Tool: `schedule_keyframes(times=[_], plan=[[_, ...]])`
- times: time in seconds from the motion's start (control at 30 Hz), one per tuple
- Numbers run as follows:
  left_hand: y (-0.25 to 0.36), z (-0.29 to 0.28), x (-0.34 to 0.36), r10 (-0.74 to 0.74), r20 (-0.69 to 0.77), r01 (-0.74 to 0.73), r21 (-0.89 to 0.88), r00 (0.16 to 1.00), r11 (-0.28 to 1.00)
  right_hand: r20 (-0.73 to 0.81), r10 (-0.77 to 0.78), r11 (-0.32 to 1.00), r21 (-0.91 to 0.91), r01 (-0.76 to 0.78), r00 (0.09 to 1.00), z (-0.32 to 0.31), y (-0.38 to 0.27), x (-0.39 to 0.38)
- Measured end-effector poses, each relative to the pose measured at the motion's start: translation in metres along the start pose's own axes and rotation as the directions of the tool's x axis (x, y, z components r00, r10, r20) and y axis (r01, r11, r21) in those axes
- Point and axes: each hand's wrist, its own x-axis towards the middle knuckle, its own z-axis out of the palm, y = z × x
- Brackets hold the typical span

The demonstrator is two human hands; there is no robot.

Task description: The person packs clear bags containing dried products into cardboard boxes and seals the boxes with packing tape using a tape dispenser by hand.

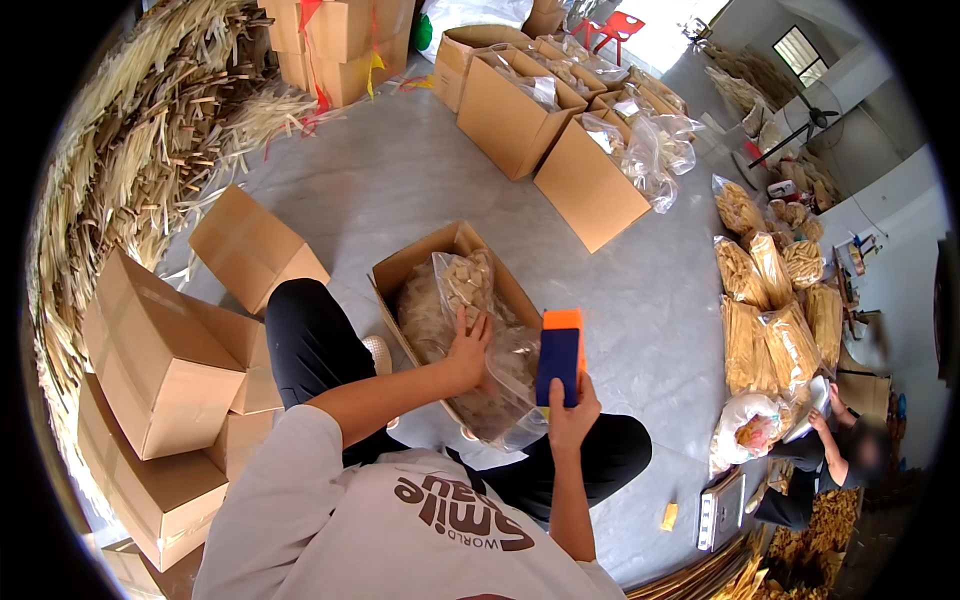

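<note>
We see two hands at work over one open carton (511, 290), which stands on the grey floor (380, 190) in front of the person. The left hand (468, 355) lies on the clear bag (465, 278) inside this carton; its fingers are partly spread and it is not closed around anything. The bag is directly under and just beyond these fingers, and loose plastic (510, 425) hangs over the carton's near edge, between the two hands. The right hand (574, 412) is closed on the lower end of one navy and orange block (559, 365), which it holds upright, just to the right of the carton. We judge that the step in hand is the steadying of the bag, and that the next move calls for care with the loose plastic, so that it does not catch on the block. As for the counting, we find one bag surely in the carton, but we cannot tell if a second is below; its small beige pieces are too many to count. Left of the left hand there are at least four brown cartons (165, 350); well beyond both hands, at least four open cartons (515, 115); far right of the right hand, one other person (838, 450)
</note>
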Motion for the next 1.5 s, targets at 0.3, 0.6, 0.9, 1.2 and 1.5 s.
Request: schedule_keyframes(times=[0.3,0.6,0.9,1.2,1.5], plan=[[-0.117,-0.021,-0.001,-0.080,0.021,0.082,-0.229,0.997,0.970,-0.259,0.076,0.940,0.341,0.017,0.963,0.010,0.059,-0.047],[-0.062,-0.075,-0.018,0.322,-0.145,-0.303,-0.800,0.935,0.519,-0.293,0.043,0.969,0.246,0.032,0.955,0.008,0.024,-0.037],[0.016,0.026,0.008,0.296,0.106,-0.280,-0.147,0.949,0.949,-0.267,0.530,0.724,0.636,-0.267,0.805,-0.004,0.007,-0.041],[0.045,0.088,0.026,0.156,0.016,-0.141,0.530,0.988,0.836,-0.191,0.409,0.740,0.642,-0.201,0.892,-0.032,0.015,-0.055],[-0.039,0.016,0.028,0.561,0.182,-0.057,-0.922,0.808,0.383,-0.086,0.577,0.574,0.751,-0.327,0.812,-0.004,0.020,-0.043]])
